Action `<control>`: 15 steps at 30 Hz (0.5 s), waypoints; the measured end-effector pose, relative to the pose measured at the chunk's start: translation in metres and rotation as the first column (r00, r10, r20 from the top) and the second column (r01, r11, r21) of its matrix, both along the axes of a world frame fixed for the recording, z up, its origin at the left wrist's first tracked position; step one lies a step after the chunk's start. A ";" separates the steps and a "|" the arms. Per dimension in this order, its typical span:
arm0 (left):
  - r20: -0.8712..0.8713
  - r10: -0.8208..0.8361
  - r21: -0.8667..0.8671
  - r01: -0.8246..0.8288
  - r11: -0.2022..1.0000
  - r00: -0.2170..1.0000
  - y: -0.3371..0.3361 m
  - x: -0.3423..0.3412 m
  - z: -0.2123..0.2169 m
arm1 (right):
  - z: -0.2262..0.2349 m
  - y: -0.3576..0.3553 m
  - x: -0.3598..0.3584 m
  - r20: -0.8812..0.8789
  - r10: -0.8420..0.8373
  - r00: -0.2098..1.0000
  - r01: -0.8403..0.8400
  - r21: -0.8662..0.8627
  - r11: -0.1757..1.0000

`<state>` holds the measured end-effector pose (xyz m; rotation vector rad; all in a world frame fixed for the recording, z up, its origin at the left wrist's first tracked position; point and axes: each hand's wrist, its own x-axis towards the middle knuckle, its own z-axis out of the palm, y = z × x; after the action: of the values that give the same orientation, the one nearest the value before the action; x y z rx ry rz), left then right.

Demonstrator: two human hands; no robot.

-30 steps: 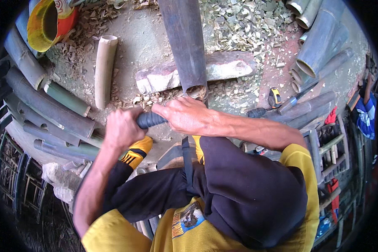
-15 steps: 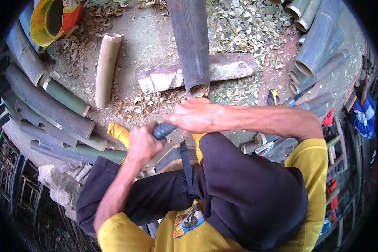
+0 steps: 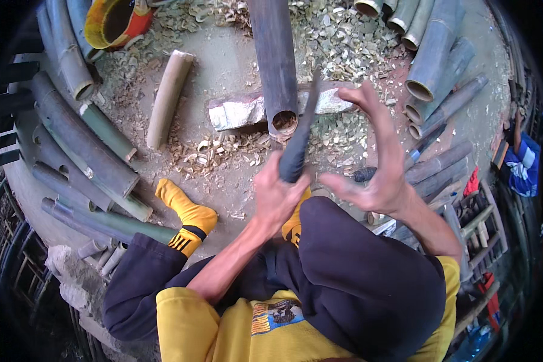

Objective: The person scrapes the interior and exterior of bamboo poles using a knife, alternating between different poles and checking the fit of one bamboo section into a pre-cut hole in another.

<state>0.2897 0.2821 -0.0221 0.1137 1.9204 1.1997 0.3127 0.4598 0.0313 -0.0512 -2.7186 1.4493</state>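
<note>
My left hand (image 3: 276, 192) is closed around the black-wrapped handle of a long, narrow-bladed knife (image 3: 293, 160). The blade points up and away, passing just right of the open near end of a dark bamboo tube (image 3: 274, 63). Pale shavings lie inside that end. The tube rests across a rough wooden block (image 3: 238, 113) with whitish faces. To the right of the knife, my right hand (image 3: 383, 163) is raised and holds nothing; thumb and fingers are spread wide, slightly blurred by motion. Its palm faces the knife, apart from it.
A pale bamboo piece (image 3: 170, 99) lies left of the block, among wood shavings (image 3: 211, 151). Dark bamboo tubes (image 3: 84, 136) line the left, and more tubes (image 3: 434, 54) the right. A yellow and red container (image 3: 105, 24) stands far left. Another person's blue garment (image 3: 522, 166) shows at far right.
My right hand has let go near the tube's end and swung right, opening. My left hand has moved right and turned the knife upward, its blade now visible outside the tube. The view has shifted slightly.
</note>
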 end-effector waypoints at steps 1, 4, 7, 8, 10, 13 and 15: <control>-0.136 -0.103 0.140 0.122 0.983 0.985 0.012 0.002 -0.002 | 0.001 0.001 0.010 0.094 -0.216 0.972 0.230 -0.186 0.955; -0.259 -0.307 0.359 0.387 0.849 0.916 0.027 0.029 -0.001 | -0.006 0.004 0.029 0.582 -0.205 0.787 0.519 -0.445 0.730; 0.560 -0.376 0.491 0.069 0.868 0.739 0.019 0.033 -0.012 | -0.035 0.023 0.057 0.222 -0.022 0.975 0.013 0.040 0.999; 0.745 -0.250 0.487 -0.249 0.837 0.618 0.019 0.042 -0.023 | -0.038 0.030 0.061 0.223 -0.025 0.974 0.015 0.048 0.999; 0.835 -0.104 0.414 -0.494 0.764 0.540 0.026 0.049 -0.036 | -0.033 0.038 0.051 0.550 0.205 0.810 -0.420 0.298 0.857; 0.980 -0.022 0.183 -0.845 0.503 0.199 0.061 0.022 -0.038 | -0.053 0.061 0.021 0.458 0.348 0.818 -0.554 0.468 0.689; 0.989 0.039 0.113 -0.896 0.430 0.143 0.073 0.023 -0.050 | -0.057 0.069 -0.008 0.366 0.463 0.807 -0.590 0.538 0.602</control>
<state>0.3129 0.3548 -0.0723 -0.8303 0.2247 1.9073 0.3043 0.5292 -0.0257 0.7593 -3.4090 0.4716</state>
